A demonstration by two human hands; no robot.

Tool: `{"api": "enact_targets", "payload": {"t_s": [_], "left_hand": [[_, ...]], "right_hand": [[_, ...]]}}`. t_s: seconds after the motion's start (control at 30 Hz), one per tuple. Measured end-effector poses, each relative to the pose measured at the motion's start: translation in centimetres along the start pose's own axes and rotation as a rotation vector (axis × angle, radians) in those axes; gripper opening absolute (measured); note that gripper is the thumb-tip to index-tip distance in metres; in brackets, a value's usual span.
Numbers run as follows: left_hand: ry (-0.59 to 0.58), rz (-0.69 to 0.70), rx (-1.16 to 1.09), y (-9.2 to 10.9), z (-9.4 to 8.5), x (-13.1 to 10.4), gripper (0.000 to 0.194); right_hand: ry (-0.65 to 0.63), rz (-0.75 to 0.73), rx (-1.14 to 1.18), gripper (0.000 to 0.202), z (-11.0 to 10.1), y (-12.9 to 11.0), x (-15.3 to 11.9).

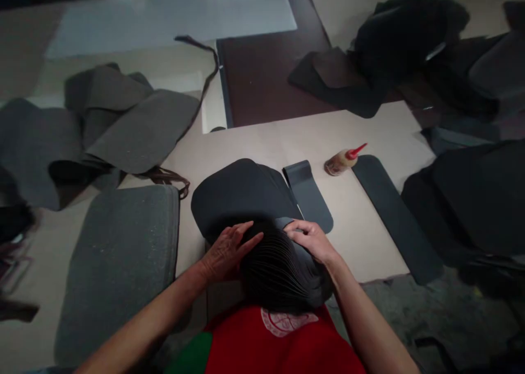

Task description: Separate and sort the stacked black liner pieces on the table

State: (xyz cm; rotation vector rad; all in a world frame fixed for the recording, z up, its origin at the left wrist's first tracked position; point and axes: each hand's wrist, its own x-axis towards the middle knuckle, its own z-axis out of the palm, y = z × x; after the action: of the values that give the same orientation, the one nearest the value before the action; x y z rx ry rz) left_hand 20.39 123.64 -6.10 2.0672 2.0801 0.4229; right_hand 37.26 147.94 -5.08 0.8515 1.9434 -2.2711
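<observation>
A thick stack of dark rubbery-looking sheets (246, 191) lies on the table before me and bends over its near edge towards my body, its layered edges (283, 270) fanned out. My left hand (229, 249) rests against the left side of the bend with its fingers spread, holding nothing. On the right side, my right hand (314, 240) has its fingers curled over the edge of a grey-black sheet (301, 251) and grips it. Just beyond that hand lies a narrow dark strip (309, 193), its far end folded over.
A glue-like bottle with a red nozzle (339, 163) leans beside a long dark strip (397, 221). Dark sheets (479, 193) are piled at right. A flat grey stack (118, 259) lies at left, loose grey pieces (143, 128) behind it. A brown board (270, 79) lies farther back.
</observation>
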Motion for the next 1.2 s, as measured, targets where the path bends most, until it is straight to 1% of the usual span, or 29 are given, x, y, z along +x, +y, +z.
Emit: {"api": "enact_targets", "payload": {"t_s": [0.07,0.13,0.23,0.4,0.6,0.8,0.87,1.0,1.1,1.2], "left_hand": [[-0.005,-0.008,-0.003,0.0,0.0,0.0,0.103],[-0.007,-0.014,-0.008,0.0,0.0,0.0,0.103],[-0.005,-0.01,-0.008,0.0,0.2,-0.1,0.104],[-0.012,-0.016,-0.003,-0.1,0.2,-0.1,0.103],[-0.034,-0.015,0.002,0.0,0.0,0.0,0.106],[-0.031,-0.022,0.015,0.1,0.2,0.0,0.107],[-0.027,-0.026,0.018,0.1,0.1,0.1,0.107],[-0.031,-0.02,0.01,0.1,-0.1,0.2,0.108],[-0.03,-0.013,0.009,0.1,-0.1,0.3,0.11],[-0.035,-0.016,0.016,0.1,-0.1,0.2,0.11]], "right_hand": [[0.059,-0.013,-0.057,0.016,0.1,0.2,0.0],[0.09,-0.041,-0.089,0.016,0.1,0.3,-0.1],[0.046,-0.068,-0.096,0.013,0.1,0.2,-0.2],[-0.03,-0.042,-0.04,0.018,-0.2,-0.2,-0.5],[-0.002,-0.021,0.024,0.025,-0.2,0.3,-0.4],[-0.019,0.005,0.048,0.024,0.1,0.0,-0.4],[-0.001,0.01,0.028,0.019,0.2,-0.2,-0.4],[0.09,-0.034,-0.085,0.015,0.4,-0.5,-0.5],[0.054,-0.045,-0.124,0.012,0.4,-0.8,-0.8],[-0.007,-0.036,-0.089,0.017,0.1,-0.9,-1.0]]}}
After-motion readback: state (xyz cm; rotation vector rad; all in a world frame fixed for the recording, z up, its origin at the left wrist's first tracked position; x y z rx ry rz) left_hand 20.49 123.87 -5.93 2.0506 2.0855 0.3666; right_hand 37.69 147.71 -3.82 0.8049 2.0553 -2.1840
